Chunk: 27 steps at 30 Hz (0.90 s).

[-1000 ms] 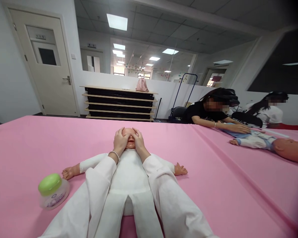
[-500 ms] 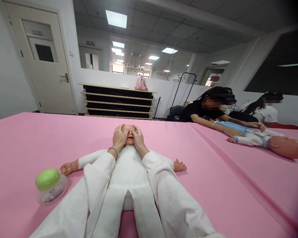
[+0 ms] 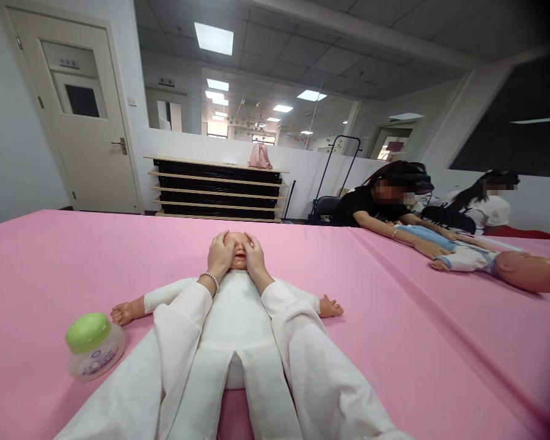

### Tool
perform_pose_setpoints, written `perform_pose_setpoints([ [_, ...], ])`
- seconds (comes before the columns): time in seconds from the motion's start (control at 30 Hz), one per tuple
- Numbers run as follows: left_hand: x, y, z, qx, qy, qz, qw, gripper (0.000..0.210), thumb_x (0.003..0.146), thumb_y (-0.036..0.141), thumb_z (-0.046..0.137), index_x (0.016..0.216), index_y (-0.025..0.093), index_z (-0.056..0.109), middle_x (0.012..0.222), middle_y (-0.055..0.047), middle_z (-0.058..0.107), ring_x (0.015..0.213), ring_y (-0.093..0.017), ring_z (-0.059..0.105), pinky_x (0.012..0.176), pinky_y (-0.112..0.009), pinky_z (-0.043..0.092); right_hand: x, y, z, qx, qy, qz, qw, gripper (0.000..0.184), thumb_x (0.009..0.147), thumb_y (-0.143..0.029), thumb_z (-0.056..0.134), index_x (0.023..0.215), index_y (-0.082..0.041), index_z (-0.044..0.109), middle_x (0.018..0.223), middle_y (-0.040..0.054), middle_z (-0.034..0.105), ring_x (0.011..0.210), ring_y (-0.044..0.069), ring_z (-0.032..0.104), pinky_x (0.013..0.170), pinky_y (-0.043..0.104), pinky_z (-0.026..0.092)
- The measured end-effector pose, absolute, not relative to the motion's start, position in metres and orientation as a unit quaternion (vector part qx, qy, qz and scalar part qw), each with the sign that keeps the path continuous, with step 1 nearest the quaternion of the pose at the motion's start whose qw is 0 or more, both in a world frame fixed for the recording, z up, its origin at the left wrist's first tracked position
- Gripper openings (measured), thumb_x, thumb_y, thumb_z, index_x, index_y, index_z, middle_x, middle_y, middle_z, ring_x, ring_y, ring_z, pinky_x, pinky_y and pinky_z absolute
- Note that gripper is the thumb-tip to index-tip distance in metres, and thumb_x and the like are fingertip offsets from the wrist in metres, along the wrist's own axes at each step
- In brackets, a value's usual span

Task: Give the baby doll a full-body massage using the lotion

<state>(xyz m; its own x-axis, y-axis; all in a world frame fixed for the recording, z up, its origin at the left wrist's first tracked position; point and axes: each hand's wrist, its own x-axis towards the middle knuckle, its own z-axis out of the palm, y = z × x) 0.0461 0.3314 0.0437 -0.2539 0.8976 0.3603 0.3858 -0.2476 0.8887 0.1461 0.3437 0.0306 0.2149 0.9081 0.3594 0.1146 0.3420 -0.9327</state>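
Note:
A baby doll (image 3: 238, 315) in a white cloth suit lies on its back on the pink-covered table, arms spread and legs toward me. My left hand (image 3: 220, 253) cups one side of its head, and my right hand (image 3: 255, 253) cups the other. Both thumbs rest on the face by the eyes, while the remaining fingers curve around the head. Between my palms the doll's nose, mouth and chin (image 3: 240, 260) show. Beside the doll's hand at left stands a clear jar (image 3: 98, 354) with a green lid (image 3: 88, 332).
The pink table cover (image 3: 394, 342) has a raised fold running along its right side. At far right a co-worker (image 3: 371, 201) leans over another doll (image 3: 527, 269) in blue and white. Stacked shelves (image 3: 220, 189) with a pink backpack (image 3: 260, 156) stand against the wall.
My thumbs have slid slightly outward across the doll's face, so more of the nose area shows. The co-worker's hands have shifted on the other doll, whose arm has moved a little.

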Motion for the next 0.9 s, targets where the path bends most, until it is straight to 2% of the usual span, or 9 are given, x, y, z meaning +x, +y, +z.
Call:
perform_pose_setpoints([
  [0.1,0.046,0.331,0.043,0.575,0.571,0.543,0.219,0.047,0.076,0.034,0.051,0.121,0.019,0.051,0.128,-0.011,0.050,0.119,-0.024,0.045,0.100,-0.037,0.035,0.146,0.338,0.035,-0.480,-0.554,0.300,0.611,0.045,0.069,-0.033,0.052,0.111,-0.018,0.058,0.121,0.0084,0.053,0.113,0.021,0.047,0.100,0.032,0.033],
  [0.17,0.046,0.331,0.042,0.576,0.574,0.540,0.215,0.049,0.075,0.036,0.052,0.121,0.019,0.051,0.127,-0.011,0.050,0.118,-0.024,0.045,0.100,-0.036,0.035,0.146,0.338,0.036,-0.484,-0.553,0.300,0.608,0.042,0.072,-0.033,0.048,0.110,-0.017,0.058,0.120,0.0084,0.054,0.113,0.021,0.047,0.100,0.033,0.034],
  [0.3,0.047,0.334,0.041,0.567,0.571,0.551,0.221,0.043,0.081,0.032,0.042,0.120,0.018,0.052,0.129,-0.010,0.050,0.122,-0.022,0.043,0.103,-0.034,0.032,0.146,0.343,0.033,-0.493,-0.525,0.315,0.619,0.040,0.075,-0.022,0.036,0.106,-0.021,0.061,0.117,0.0033,0.058,0.111,0.017,0.049,0.099,0.031,0.035],
  [0.43,0.047,0.335,0.042,0.555,0.564,0.565,0.234,0.040,0.085,0.029,0.034,0.117,0.018,0.055,0.129,-0.008,0.051,0.123,-0.021,0.043,0.104,-0.034,0.031,0.146,0.345,0.030,-0.482,-0.524,0.324,0.623,0.039,0.074,-0.023,0.039,0.107,-0.021,0.061,0.118,0.0029,0.057,0.113,0.017,0.048,0.101,0.030,0.034],
  [0.57,0.046,0.331,0.044,0.568,0.568,0.551,0.225,0.045,0.081,0.038,0.046,0.120,0.018,0.052,0.129,-0.010,0.050,0.120,-0.023,0.044,0.102,-0.034,0.034,0.146,0.340,0.033,-0.481,-0.544,0.310,0.614,0.041,0.073,-0.031,0.050,0.111,-0.020,0.059,0.121,0.0062,0.055,0.114,0.020,0.047,0.100,0.032,0.034],
  [0.73,0.048,0.327,0.046,0.575,0.580,0.537,0.211,0.052,0.075,0.042,0.055,0.121,0.017,0.051,0.128,-0.012,0.050,0.118,-0.025,0.046,0.100,-0.035,0.036,0.145,0.335,0.038,-0.487,-0.548,0.302,0.610,0.042,0.074,-0.033,0.052,0.112,-0.017,0.058,0.122,0.0089,0.054,0.115,0.021,0.047,0.101,0.032,0.033],
  [0.9,0.047,0.331,0.045,0.566,0.577,0.544,0.225,0.041,0.082,0.033,0.044,0.119,0.019,0.052,0.128,-0.009,0.050,0.120,-0.022,0.045,0.101,-0.033,0.034,0.145,0.339,0.037,-0.494,-0.544,0.303,0.607,0.039,0.077,-0.023,0.040,0.111,-0.017,0.058,0.123,0.0077,0.054,0.116,0.019,0.046,0.101,0.032,0.033],
])
